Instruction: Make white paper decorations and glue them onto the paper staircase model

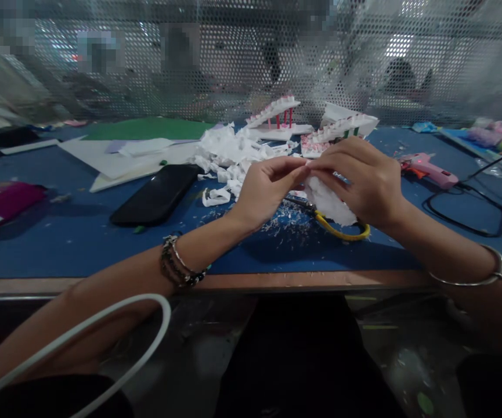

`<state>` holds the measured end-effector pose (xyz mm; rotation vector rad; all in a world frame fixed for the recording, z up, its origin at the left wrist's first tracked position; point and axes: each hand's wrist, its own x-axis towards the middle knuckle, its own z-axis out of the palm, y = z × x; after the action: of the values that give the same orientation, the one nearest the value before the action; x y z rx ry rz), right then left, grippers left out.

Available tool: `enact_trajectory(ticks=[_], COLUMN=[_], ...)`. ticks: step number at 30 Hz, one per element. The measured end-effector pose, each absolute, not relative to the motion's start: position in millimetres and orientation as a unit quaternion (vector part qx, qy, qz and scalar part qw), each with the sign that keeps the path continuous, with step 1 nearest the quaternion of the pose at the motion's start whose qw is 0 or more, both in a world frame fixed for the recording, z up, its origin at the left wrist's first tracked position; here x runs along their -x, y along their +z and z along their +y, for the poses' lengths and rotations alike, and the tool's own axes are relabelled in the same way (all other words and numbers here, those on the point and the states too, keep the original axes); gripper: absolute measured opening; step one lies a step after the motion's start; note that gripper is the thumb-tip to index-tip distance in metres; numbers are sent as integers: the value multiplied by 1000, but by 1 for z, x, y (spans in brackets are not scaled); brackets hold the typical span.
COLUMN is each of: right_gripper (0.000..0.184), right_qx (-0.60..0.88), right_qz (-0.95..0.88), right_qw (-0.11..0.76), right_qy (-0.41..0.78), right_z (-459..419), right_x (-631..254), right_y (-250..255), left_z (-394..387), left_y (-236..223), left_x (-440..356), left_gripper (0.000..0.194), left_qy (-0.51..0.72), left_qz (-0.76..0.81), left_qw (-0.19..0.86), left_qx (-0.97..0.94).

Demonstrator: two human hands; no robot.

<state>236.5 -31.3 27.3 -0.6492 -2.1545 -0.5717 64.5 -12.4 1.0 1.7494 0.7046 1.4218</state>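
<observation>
My left hand (264, 190) and my right hand (366, 181) meet over the table with fingertips pinched together. Between them is a thin, crumpled white piece (327, 200), which hangs below the right fingers; its upper end is hidden by the fingertips. Under the hands lies a tool with a yellow loop handle (342, 233), partly covered, so its kind is unclear. Small white shavings (288, 223) are scattered beside it. A heap of white scraps (228, 151) lies just beyond my left hand.
A black phone (157, 196) lies left of the scraps. Behind stand white stepped models (277, 113), one with red posts. At right rests a pink glue gun (431, 171) with a black cord (490, 232). White sheets (103, 157) and a green sheet (146, 128) lie at back left.
</observation>
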Motion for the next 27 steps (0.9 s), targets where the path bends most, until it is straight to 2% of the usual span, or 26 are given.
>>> enact_trajectory(ticks=[5,10,18,27], right_gripper=[16,10,2,11], right_qx=[257,288,302,319], right_qz=[-848,-833,-795,-782], right_qw=[405,450,526,528], right_qy=[-224,-142,-19,90], right_z=[-31,-33,-35,-29], right_x=[-233,-228,-224,-226], right_y=[30,28,23,28], left_z=[-15,-22,-21,-15], left_y=[4,9,7,6], left_x=[-64,-65,-66,-64], left_gripper=[22,22,24,11], left_qy=[550,560,565,571], left_qz=[273,273,243,247], left_qw=[339,290,275,290], left_qx=[-713,-726,-739,-727])
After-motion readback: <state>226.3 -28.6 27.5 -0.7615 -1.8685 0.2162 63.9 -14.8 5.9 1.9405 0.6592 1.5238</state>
